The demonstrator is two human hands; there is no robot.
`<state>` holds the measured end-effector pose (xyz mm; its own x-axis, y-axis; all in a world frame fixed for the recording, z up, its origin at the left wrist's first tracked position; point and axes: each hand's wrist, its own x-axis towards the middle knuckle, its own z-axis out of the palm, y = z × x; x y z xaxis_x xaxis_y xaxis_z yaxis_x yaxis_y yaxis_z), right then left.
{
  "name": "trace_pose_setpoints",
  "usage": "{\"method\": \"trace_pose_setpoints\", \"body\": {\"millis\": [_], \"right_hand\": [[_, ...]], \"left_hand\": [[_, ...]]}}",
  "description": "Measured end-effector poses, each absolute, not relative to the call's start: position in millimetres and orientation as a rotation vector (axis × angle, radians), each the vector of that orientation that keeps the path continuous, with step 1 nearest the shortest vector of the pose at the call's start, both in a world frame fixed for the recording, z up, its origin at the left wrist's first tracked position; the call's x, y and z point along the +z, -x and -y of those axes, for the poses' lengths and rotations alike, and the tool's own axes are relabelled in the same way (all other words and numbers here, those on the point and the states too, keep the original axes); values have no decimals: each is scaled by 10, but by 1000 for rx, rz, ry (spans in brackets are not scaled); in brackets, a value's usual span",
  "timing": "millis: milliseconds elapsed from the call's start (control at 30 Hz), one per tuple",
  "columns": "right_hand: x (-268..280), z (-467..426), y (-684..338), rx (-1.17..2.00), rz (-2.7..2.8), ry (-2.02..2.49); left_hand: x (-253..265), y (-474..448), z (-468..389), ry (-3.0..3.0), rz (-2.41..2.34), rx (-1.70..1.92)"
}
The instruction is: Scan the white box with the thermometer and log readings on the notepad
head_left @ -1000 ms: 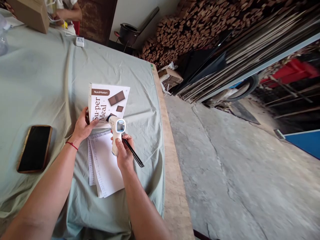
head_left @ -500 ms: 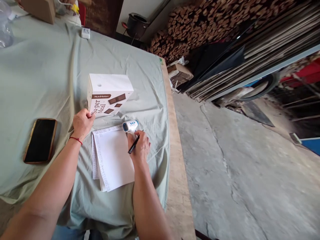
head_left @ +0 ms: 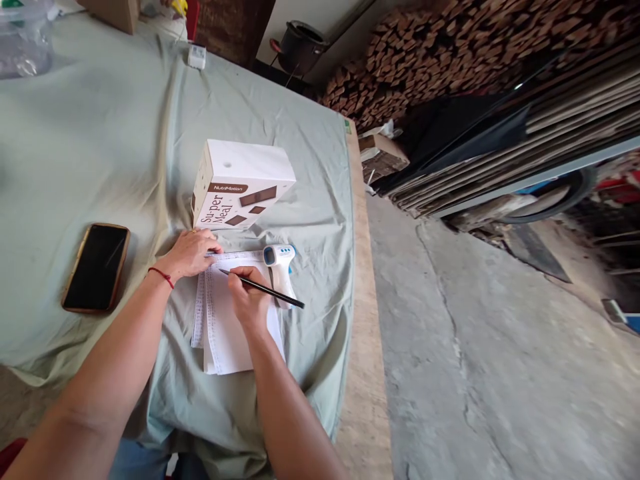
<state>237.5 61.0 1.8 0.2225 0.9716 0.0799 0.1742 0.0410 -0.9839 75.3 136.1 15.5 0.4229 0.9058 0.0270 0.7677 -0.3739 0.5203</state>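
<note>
Folded sheets of paper (head_left: 230,333) lie on the cloth in front of me, with small writing along the left and top edges. My left hand (head_left: 193,253) rests on their top left corner, fingers stretched out. My right hand (head_left: 250,297) is closed around a black pen (head_left: 270,291), whose tip points at the upper left of the page. Right of the paper lies a white and blue infrared thermometer (head_left: 281,267). A white box (head_left: 247,180) printed "NutriMotion Su-per Meal" stands upright just beyond my left hand.
A black phone (head_left: 97,267) lies at the left on the green tablecloth (head_left: 115,133). A clear plastic tub (head_left: 25,43), a cardboard box (head_left: 117,13) and a small white item (head_left: 197,57) sit farther back. The table's wooden edge (head_left: 367,320) runs down the right, beside the concrete floor.
My left hand has left the box's lower corner and now lies on the paper. My right hand has moved left from the thermometer onto the page, and the pen has turned toward the writing.
</note>
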Motion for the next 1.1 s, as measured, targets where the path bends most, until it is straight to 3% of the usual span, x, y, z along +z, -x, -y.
{"method": "trace_pose_setpoints", "body": {"millis": [1100], "right_hand": [[-148,-686,-2363,797,1370,1455]], "left_hand": [[178,-768,-1398,-2208,-1376,404]]}}
